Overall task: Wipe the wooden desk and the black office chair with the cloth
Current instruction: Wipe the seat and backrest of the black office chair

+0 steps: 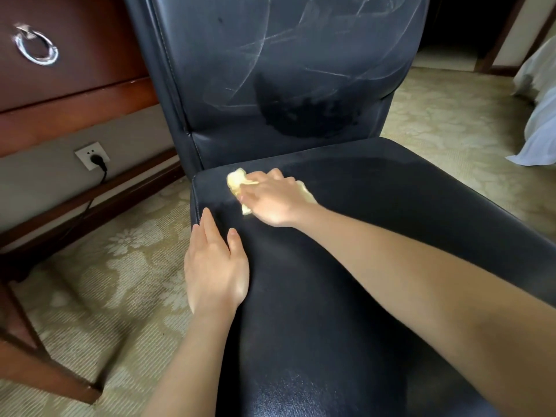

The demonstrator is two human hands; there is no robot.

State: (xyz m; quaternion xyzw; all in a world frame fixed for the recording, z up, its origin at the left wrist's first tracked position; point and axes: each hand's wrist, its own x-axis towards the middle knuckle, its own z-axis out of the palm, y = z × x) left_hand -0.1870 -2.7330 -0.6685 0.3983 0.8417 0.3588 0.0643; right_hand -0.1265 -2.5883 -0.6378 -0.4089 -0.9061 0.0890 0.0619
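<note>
The black office chair point(361, 266) fills the middle of the view, its seat toward me and its backrest upright behind, with streaks and a darker wet patch low on the backrest. A small yellow cloth point(236, 180) lies on the seat's far left corner. My right hand point(270, 200) presses down on the cloth, fingers spread over it. My left hand point(215, 266) rests flat on the seat's left edge, fingers straight. The wooden desk point(75, 85) stands at the left, showing a drawer front and a leg.
A silver ring pull point(36, 46) hangs on the drawer. A wall socket with a black plug point(96, 159) sits low under the desk. Patterned beige carpet point(120, 281) surrounds the chair. White bedding point(538, 115) hangs at the right edge.
</note>
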